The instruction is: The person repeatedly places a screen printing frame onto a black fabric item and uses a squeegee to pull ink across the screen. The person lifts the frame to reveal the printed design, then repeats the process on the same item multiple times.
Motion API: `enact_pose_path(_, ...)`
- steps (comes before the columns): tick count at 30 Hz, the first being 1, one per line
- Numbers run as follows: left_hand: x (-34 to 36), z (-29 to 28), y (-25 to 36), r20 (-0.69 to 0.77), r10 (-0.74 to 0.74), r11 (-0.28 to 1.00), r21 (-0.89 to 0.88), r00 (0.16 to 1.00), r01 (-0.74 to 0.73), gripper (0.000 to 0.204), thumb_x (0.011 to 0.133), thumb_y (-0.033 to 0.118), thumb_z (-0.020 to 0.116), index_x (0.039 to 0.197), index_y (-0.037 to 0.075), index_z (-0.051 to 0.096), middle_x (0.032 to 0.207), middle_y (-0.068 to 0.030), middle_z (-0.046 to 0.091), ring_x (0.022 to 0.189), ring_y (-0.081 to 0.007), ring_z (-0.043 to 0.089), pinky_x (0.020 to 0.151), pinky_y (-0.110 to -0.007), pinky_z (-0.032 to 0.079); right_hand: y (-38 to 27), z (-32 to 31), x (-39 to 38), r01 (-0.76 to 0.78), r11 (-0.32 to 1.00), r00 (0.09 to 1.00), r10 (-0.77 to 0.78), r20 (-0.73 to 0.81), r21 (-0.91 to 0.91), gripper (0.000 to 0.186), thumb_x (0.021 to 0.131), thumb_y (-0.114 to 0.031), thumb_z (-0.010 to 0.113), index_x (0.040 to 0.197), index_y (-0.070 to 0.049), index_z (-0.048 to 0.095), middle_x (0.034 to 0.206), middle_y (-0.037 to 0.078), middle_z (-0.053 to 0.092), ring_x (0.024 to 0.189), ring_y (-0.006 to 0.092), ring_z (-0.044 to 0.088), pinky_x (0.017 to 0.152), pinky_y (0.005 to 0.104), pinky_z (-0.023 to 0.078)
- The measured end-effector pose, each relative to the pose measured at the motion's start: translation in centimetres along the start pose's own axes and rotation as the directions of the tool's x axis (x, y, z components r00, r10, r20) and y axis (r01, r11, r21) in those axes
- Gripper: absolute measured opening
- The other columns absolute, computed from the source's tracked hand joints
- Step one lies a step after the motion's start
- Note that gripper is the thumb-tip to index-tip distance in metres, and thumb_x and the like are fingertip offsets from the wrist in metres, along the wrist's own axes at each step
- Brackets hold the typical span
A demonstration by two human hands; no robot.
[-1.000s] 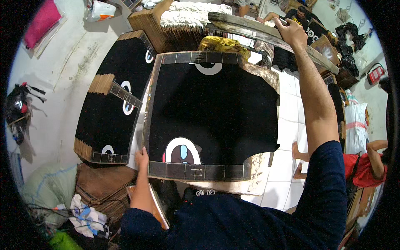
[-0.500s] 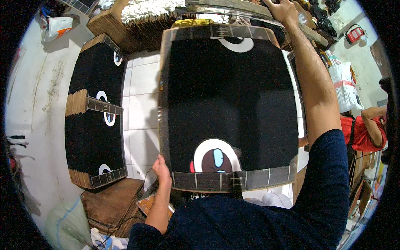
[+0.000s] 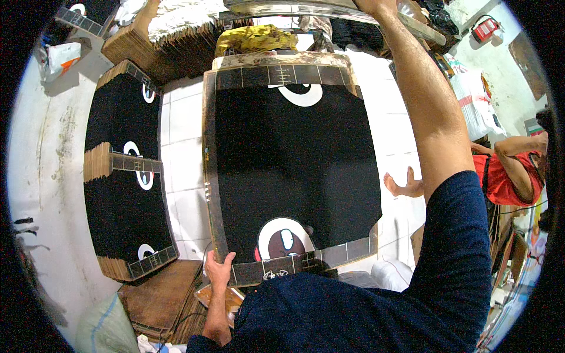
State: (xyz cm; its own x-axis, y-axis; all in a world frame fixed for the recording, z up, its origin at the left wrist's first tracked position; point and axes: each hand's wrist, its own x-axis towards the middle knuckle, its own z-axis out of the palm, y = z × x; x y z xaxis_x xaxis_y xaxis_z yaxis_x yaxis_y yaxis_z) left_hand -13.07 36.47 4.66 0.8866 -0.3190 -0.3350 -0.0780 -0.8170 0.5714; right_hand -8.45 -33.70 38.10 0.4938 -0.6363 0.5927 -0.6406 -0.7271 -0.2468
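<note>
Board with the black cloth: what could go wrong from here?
The left hand grips the board's near left corner; a tug might shift the black cloth.
The right hand, cut off by the view's edge, is at the wooden frame; a slip might drop it.
Bare feet right of the board could get bumped.

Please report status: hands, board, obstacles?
Left hand at near-left corner of fabric-covered board. Right hand at wooden frame, partly cropped. Bare feet right of board.
</note>
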Motion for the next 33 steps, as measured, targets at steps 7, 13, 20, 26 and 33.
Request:
enact_pose_path(7,1.5,0.0,2.2,-0.046,0.029,0.999,-0.02,0.999,-0.03,0.062,0.075,0.044,0.09,0.106,-0.003,0.064,0.098,-0.0242,0.072,0.095,-0.0447,0.068,0.085,-0.05,0.052,-1.1,-1.0,1.6,-0.036,0.999,0.999,0.037,0.011,-0.025,0.064,0.082,-0.067,0.064,0.106,-0.01,0.08,0.103,0.022,0.076,0.103,0.0375,0.073,0.091,0.0475,0.056)
enact_pose_path(13,3.8,0.8,2.9,-0.063,0.026,0.999,0.037,0.998,-0.024,0.069,0.074,0.048,0.09,0.11,-0.004,0.061,0.1,-0.0274,0.071,0.097,-0.0477,0.068,0.085,-0.053,0.051,-1.1,-1.2,2.9,-0.063,0.998,0.997,0.062,0.05,0.012,0.063,0.083,-0.068,0.064,0.111,-0.015,0.079,0.11,0.019,0.075,0.108,0.0371,0.071,0.093,0.0472,0.055)
enact_pose_path(20,4.9,3.0,1.5,-0.1,-0.09,0.984,0.142,0.991,0.104,0.086,0.069,0.051,0.093,0.122,-0.004,0.052,0.109,-0.0277,0.068,0.104,-0.047,0.065,0.092,-0.052,0.05,-1.3,-1.6,4.6,-0.081,0.996,0.993,0.078,0.086,0.041,0.062,0.083,-0.07,0.064,0.109,-0.017,0.08,0.112,0.018,0.076,0.109,0.0355,0.072,0.094,0.0457,0.056)
enact_pose_path(26,5.7,4.5,0.1,-0.11,-0.049,0.995,0.08,0.993,0.058,0.08,0.067,0.047,0.095,0.115,-0.002,0.055,0.111,-0.0201,0.058,0.107,-0.0402,0.058,0.092,-0.049,0.048,-1.3,-1.5,4.6,-0.056,0.998,0.998,0.056,0.016,-0.013,0.064,0.082,-0.069,0.066,0.107,-0.012,0.08,0.103,0.022,0.076,0.102,0.0361,0.074,0.091,0.0466,0.057)
enact_pose_path(33,13.3,2.6,16.1,-0.153,0.283,0.949,-0.1,0.947,-0.3,0.087,0.084,0.043,0.084,0.146,-0.006,0.047,0.142,-0.0285,0.054,0.132,-0.0436,0.053,0.111,-0.05,0.043,1.6,1.8,-1.4,0.017,0.999,0.999,-0.014,0.05,-0.047,0.075,0.085,-0.076,0.062,0.119,-0.011,0.077,0.109,0.017,0.076,0.101,0.0341,0.075,0.089,0.0466,0.059)
